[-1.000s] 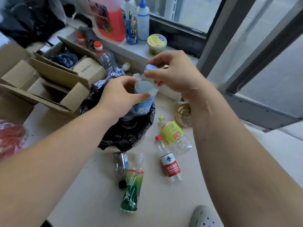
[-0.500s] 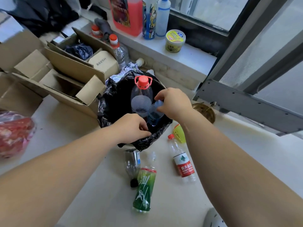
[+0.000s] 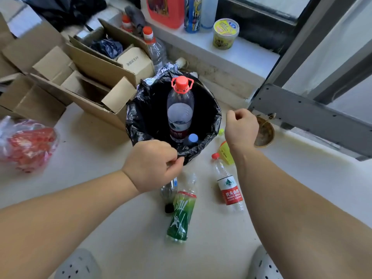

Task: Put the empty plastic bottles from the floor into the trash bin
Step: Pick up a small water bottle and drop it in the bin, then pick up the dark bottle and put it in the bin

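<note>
The trash bin (image 3: 211, 115), lined with a black bag, stands on the floor. Inside it a large clear bottle with a red cap (image 3: 179, 109) stands upright, and a blue-capped bottle (image 3: 192, 138) lies beside it. My left hand (image 3: 153, 164) pinches the bag's near rim. My right hand (image 3: 240, 127) hovers just right of the bin, fingers curled, holding nothing. On the floor lie a green-labelled bottle (image 3: 180, 216), a dark crushed bottle (image 3: 168, 193), a red-labelled water bottle (image 3: 228, 188) and a yellow bottle (image 3: 225, 153), partly hidden by my right forearm.
Open cardboard boxes (image 3: 80, 77) stand left of the bin. A red plastic bag (image 3: 28, 143) lies at far left. A brass dish (image 3: 264, 134) sits right of my right hand. The sill holds a red jug (image 3: 165, 11), bottles and a noodle cup (image 3: 225, 34). Grey shoes (image 3: 78, 266) show below.
The blue-capped bottle went from my hands down into the bin. My right hand let go and drew back to the right. My left hand stayed at the bag's rim.
</note>
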